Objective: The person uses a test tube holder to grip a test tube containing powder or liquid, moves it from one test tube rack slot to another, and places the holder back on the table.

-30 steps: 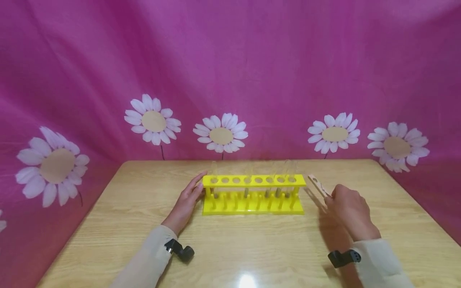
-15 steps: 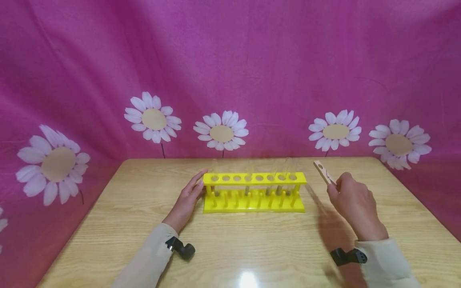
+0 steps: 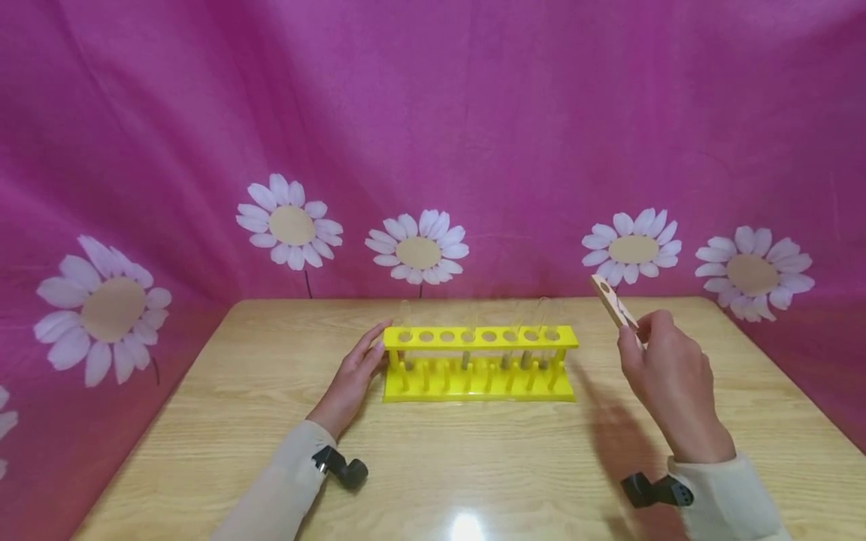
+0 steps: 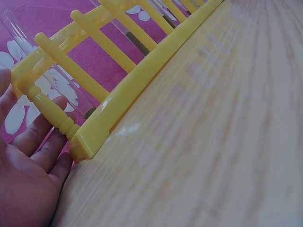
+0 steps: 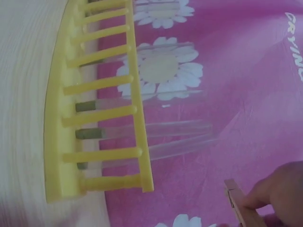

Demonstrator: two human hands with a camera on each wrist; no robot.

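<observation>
one flat wooden clip (image 3: 614, 301) sits pinched in the right hand (image 3: 675, 379), relaxed left hand (image 3: 348, 382) touching a glossy yellow rack (image 3: 478, 346).

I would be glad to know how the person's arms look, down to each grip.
The left sleeve and right sleeve are plain pale beige, each bearing a small black device. The left grip and right grip are gloveless.
</observation>
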